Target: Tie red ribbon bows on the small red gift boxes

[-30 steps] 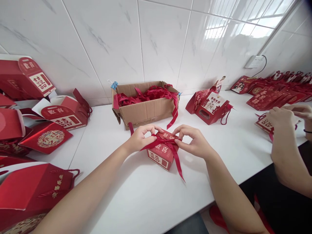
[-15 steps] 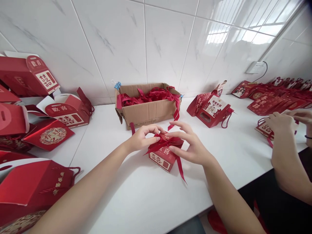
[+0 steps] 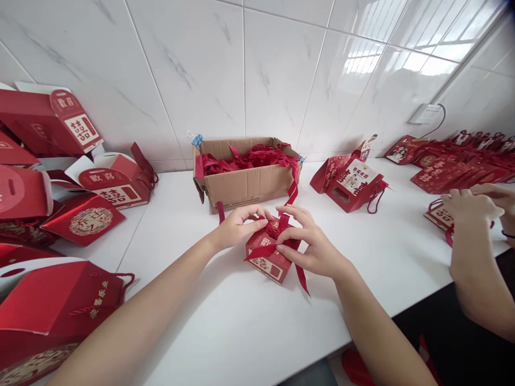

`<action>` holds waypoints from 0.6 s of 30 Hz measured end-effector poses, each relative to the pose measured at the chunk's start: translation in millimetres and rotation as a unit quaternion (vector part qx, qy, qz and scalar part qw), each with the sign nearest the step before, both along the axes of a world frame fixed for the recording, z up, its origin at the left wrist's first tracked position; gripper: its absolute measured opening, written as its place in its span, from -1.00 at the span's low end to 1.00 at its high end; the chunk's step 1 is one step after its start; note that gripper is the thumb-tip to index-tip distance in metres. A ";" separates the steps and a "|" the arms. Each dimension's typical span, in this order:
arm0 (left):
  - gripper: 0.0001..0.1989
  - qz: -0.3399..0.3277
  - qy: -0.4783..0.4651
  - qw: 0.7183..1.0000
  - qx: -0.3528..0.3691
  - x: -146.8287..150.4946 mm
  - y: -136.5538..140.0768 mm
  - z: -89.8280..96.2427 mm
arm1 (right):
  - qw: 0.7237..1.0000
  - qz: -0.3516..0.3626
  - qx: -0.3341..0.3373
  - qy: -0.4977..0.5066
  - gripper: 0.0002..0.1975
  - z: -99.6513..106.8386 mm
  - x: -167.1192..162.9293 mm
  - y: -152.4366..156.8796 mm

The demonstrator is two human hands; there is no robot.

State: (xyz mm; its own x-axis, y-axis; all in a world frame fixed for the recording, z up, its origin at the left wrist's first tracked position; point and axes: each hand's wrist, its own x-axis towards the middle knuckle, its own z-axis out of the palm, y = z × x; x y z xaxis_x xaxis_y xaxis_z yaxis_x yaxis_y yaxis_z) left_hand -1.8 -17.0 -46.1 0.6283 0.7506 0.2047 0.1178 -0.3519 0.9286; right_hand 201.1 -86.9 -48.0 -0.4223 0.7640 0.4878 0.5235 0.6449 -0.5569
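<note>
The small red gift box sits on the table right in front of you, just short of the cardboard box, with a red ribbon across its top. Your left hand has thumb and forefinger nearly together at the bunched ribbon, apparently pinching it; your right hand is half open, fingers spread over the box's right side and thumb and fingertips at the ribbon, though whether they grip it I cannot tell. To do this well, pin the bunched middle lightly with the left, work the strand flat so it doesn't twist, and draw it evenly; too hard a pull would likely dent the thin card. Behind, the open cardboard box holds a loose heap of red ribbons, one strip hanging over its right front corner, and a blue clip on its back left corner. Near its right stands a red box with a front cut-out; at your left are larger red boxes, some with flaps up, and their contents, if any, are out of sight.
</note>
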 end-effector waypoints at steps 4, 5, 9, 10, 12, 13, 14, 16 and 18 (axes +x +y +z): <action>-0.79 -0.005 -0.001 1.000 0.004 -0.6 0.1 -0.5 | 0.999 0.023 -0.034 0.008 -0.92 2.6 4.5 -0.2; -0.79 -0.007 -0.001 1.000 0.007 -0.7 0.2 -0.2 | 0.999 0.024 -0.039 0.016 -0.89 2.6 5.4 0.2; -0.79 -0.014 0.001 1.000 0.013 -0.6 0.3 1.3 | 0.996 0.014 -0.053 0.068 -0.79 1.3 5.8 1.7; -0.78 -0.013 0.002 1.000 0.015 -0.5 0.3 1.6 | 0.995 0.006 -0.059 0.082 -0.80 1.0 4.8 1.5; -0.76 -0.009 0.004 1.000 0.020 -0.3 0.1 1.9 | 0.992 -0.015 -0.069 0.106 -0.87 0.4 2.0 0.4; -0.76 -0.006 0.004 1.000 0.023 -0.2 0.1 1.9 | 0.991 -0.027 -0.074 0.111 -0.90 -0.1 0.6 -0.1; -0.75 -0.005 0.005 1.000 0.026 -0.2 0.1 1.8 | 0.990 -0.037 -0.079 0.110 -0.80 -0.9 -0.7 -0.3; -0.76 -0.006 0.007 0.999 0.031 -0.4 0.3 1.5 | 0.989 -0.051 -0.089 0.104 -0.43 -3.7 -1.9 0.8; -0.78 -0.010 0.008 0.999 0.035 -0.7 0.6 1.5 | 0.984 -0.077 -0.103 0.121 -0.26 -8.2 -1.3 4.6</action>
